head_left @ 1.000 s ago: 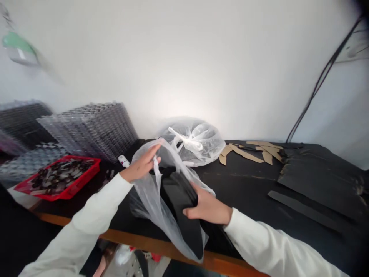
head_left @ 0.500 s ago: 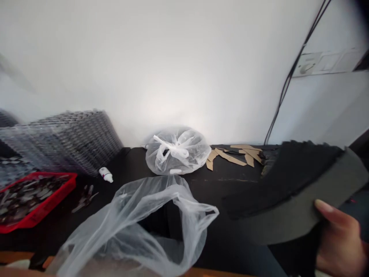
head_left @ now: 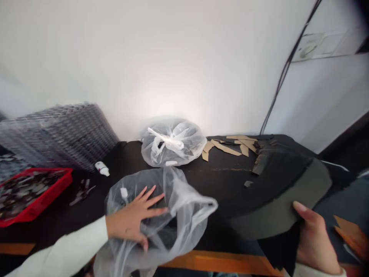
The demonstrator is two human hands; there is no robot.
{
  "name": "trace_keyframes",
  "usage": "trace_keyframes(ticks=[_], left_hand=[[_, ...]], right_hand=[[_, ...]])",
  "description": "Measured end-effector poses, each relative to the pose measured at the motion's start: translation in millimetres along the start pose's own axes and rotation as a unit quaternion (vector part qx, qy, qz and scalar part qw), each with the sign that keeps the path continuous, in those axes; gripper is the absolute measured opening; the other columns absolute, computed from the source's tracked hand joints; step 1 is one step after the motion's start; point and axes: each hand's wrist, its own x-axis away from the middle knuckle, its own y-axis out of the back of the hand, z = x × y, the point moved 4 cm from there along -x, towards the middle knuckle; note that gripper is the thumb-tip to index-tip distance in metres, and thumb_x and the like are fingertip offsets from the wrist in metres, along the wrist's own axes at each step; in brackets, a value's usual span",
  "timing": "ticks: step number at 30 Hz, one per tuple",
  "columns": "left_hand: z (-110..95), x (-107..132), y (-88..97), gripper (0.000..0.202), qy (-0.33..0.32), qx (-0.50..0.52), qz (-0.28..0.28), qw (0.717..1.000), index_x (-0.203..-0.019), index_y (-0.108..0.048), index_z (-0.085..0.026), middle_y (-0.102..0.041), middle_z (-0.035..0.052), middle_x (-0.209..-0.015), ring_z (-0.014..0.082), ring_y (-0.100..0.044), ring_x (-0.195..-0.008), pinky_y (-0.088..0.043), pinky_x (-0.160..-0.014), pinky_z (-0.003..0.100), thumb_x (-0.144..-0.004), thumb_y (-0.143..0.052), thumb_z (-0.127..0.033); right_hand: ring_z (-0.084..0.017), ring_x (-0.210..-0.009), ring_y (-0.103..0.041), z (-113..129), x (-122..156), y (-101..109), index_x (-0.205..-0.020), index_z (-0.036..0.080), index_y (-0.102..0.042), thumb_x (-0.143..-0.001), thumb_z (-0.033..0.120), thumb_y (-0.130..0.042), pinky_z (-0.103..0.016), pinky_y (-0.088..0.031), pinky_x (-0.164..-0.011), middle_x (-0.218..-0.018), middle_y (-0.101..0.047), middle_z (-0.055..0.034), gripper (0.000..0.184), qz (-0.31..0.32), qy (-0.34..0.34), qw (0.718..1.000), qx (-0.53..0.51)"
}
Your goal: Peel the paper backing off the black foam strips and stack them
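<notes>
1. Head view: the left hand (head_left: 138, 219) lies over the loose clear bag (head_left: 194, 227), fingers spread and grasping nothing. The bag sits at the near edge of the worktop (head_left: 213, 179), its mouth gaping toward the right.
2. Pressing with the whole flat palm should steady the film better than fingertips, which could poke or drag it.
3. Out to the right, the right hand (head_left: 315, 234) grips the grey sheet (head_left: 276, 215), thumb on top; the other fingers are hidden. Black material lies against the sheet; whether it is one piece or several, I cannot tell.
4. The sheet reaches well past the thumb, so it may sag or fan apart; a firm pinch and a level wrist would suit it.
5. Behind the bag rests a tied bag (head_left: 173, 142), with cardboard strips (head_left: 227, 148) just beside it; best keep sleeves and edges off both.
</notes>
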Motion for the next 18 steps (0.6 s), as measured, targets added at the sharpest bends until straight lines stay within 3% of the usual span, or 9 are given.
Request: trace_keyframes(ticks=[3, 8, 10, 13, 15, 18], left_hand=[[-15, -6, -29.6, 0.082, -0.012, -0.086, 0.0, 0.996, -0.147, -0.035, -0.051, -0.029, 0.0016, -0.162, 0.048, -0.009, -0.148, -0.014, -0.106, 0.082, -0.076, -0.078, -0.049], [-46, -43, -41.0, 0.082, -0.063, -0.152, -0.034, 0.986, -0.147, -0.037, -0.049, -0.04, -0.0023, -0.157, 0.048, -0.022, -0.146, -0.026, -0.107, 0.08, -0.078, -0.079, -0.031], [-63, -70, -45.7, 0.071, -0.119, -0.177, -0.055, 0.975, -0.145, -0.042, -0.046, -0.039, -0.0028, -0.157, 0.0494, -0.021, -0.146, -0.028, -0.107, 0.079, -0.082, -0.075, -0.035], [-85, -117, -50.6, 0.051, -0.2, -0.204, -0.105, 0.953, -0.138, -0.052, -0.044, -0.036, -0.0012, -0.159, 0.0497, -0.02, -0.146, -0.03, -0.109, 0.076, -0.089, -0.065, -0.045], [-90, -154, -48.8, 0.039, -0.217, -0.224, -0.134, 0.941, -0.132, -0.058, -0.041, -0.041, -0.0005, -0.156, 0.048, -0.022, -0.147, -0.03, -0.111, 0.073, -0.093, -0.06, -0.044], [-80, -210, -35.4, 0.03, -0.19, -0.258, -0.171, 0.932, -0.125, -0.064, -0.035, -0.05, 0.0025, -0.149, 0.045, -0.029, -0.145, -0.029, -0.111, 0.071, -0.098, -0.051, -0.042]], right_hand=[[-0.035, -0.096, -0.071, -15, -1, 15, -0.152, 0.048, -0.019, -0.072, 0.069, -0.038, -0.057, -0.057, -0.07, -0.116, -0.073, -0.0066, 0.086, -0.062, -0.073, 0.992, -0.08], [-0.034, -0.107, -0.067, -58, -29, 34, -0.15, 0.056, -0.011, -0.072, 0.062, -0.045, -0.058, -0.057, -0.073, -0.125, -0.069, -0.0047, 0.085, -0.028, -0.073, 0.993, -0.084], [-0.034, -0.11, -0.067, -73, -40, 41, -0.148, 0.057, -0.011, -0.073, 0.062, -0.046, -0.057, -0.057, -0.073, -0.127, -0.067, -0.004, 0.083, -0.006, -0.063, 0.996, -0.07], [-0.034, -0.108, -0.068, -84, -44, 45, -0.148, 0.056, -0.018, -0.07, 0.062, -0.048, -0.055, -0.058, -0.071, -0.126, -0.068, -0.0044, 0.084, -0.004, -0.101, 0.99, -0.103], [-0.037, -0.102, -0.069, -81, -38, 48, -0.147, 0.051, -0.027, -0.062, 0.061, -0.055, -0.056, -0.06, -0.071, -0.116, -0.072, -0.0055, 0.09, -0.047, -0.123, 0.978, -0.159], [-0.039, -0.086, -0.072, -76, -24, 60, -0.142, 0.043, -0.042, -0.051, 0.057, -0.068, -0.056, -0.062, -0.074, -0.087, -0.077, -0.0036, 0.096, -0.142, -0.086, 0.959, -0.228]])
